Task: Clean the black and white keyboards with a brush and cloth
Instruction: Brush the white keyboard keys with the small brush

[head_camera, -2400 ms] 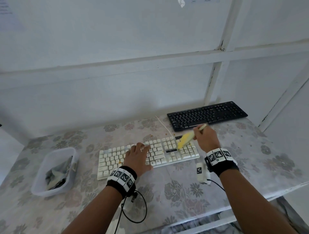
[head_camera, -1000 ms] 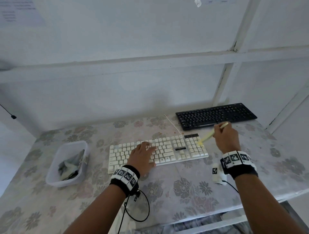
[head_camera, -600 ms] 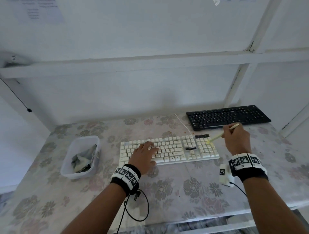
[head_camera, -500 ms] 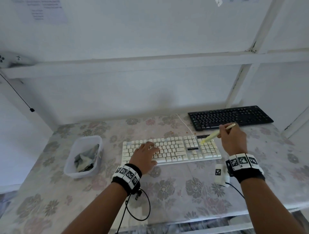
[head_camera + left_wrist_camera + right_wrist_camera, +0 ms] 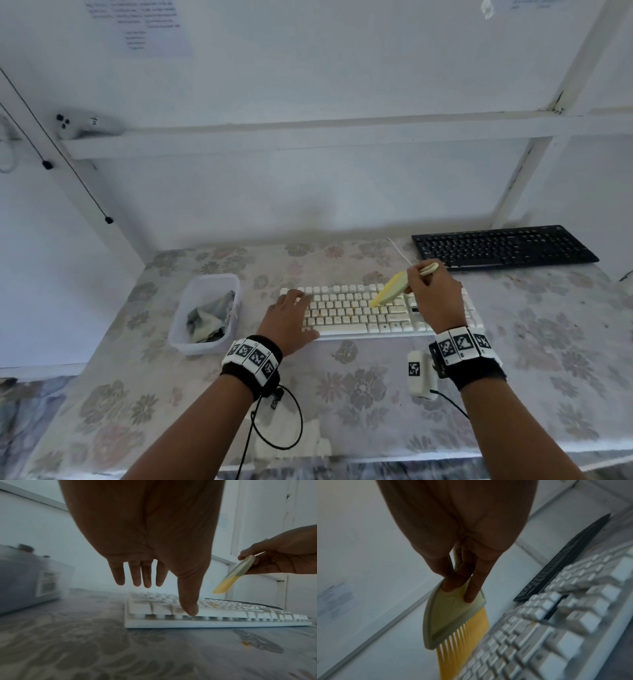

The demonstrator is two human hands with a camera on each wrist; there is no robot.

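Note:
The white keyboard [image 5: 370,313] lies across the middle of the flowered table, seen close in the left wrist view [image 5: 223,609] and the right wrist view [image 5: 547,635]. My left hand [image 5: 291,313] rests flat on its left end with straight fingers, the thumb [image 5: 188,601] touching the front row. My right hand [image 5: 435,291] grips a pale green brush with yellow bristles [image 5: 388,291], [image 5: 457,622], [image 5: 229,580], tilted over the middle keys, bristles just above them. The black keyboard [image 5: 503,246] lies at the back right, also in the right wrist view [image 5: 565,555].
A clear plastic tub [image 5: 205,311] holding a crumpled grey cloth [image 5: 209,320] stands left of the white keyboard. A small white tagged device [image 5: 419,373] with a cable lies near the front, by my right wrist. White wall and frame rise behind the table.
My right hand has carried the brush leftward from the keypad end to the middle keys. My left hand has slid to the keyboard's left end. The view has swung left.

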